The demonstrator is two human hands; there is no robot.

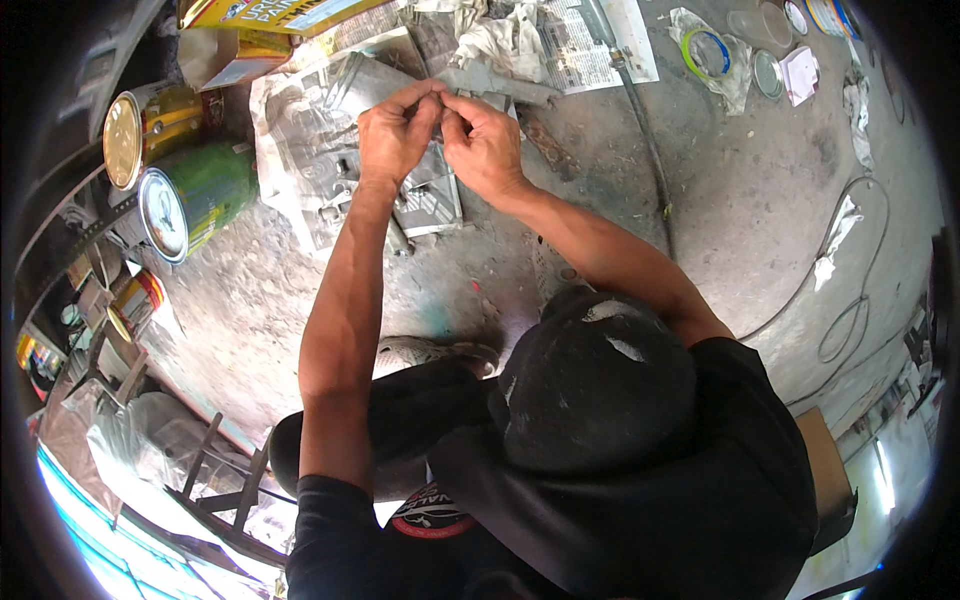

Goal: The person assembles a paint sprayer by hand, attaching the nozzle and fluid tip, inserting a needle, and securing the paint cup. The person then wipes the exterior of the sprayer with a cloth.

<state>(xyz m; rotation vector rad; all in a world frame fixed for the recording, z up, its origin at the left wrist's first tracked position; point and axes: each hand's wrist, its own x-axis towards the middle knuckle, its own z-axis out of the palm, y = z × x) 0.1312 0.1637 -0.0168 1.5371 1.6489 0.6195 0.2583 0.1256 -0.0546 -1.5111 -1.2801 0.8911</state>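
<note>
My left hand (pixel 395 140) and my right hand (pixel 487 148) are raised in front of me, their fingertips meeting. Both are closed in a pinch, and whatever sits between the fingers is too small or hidden to name. Beneath them, newspaper sheets (pixel 285 130) cover part of the concrete floor. Small metal parts (pixel 333 208) lie on the paper beside my left wrist. A short cylindrical metal piece (pixel 398 238) rests near the paper's lower edge. Crumpled whitish cloth or paper (pixel 505 45) lies beyond my right hand.
On the left, a green can (pixel 215 195) and a yellow can (pixel 160 125) lie with their round ends toward me. A yellow box-shaped tin (pixel 235 55) stands farther back. A dark hose (pixel 645 130) crosses the floor on the right. Farther right are a green tape roll (pixel 705 53) and a thin cable (pixel 850 310).
</note>
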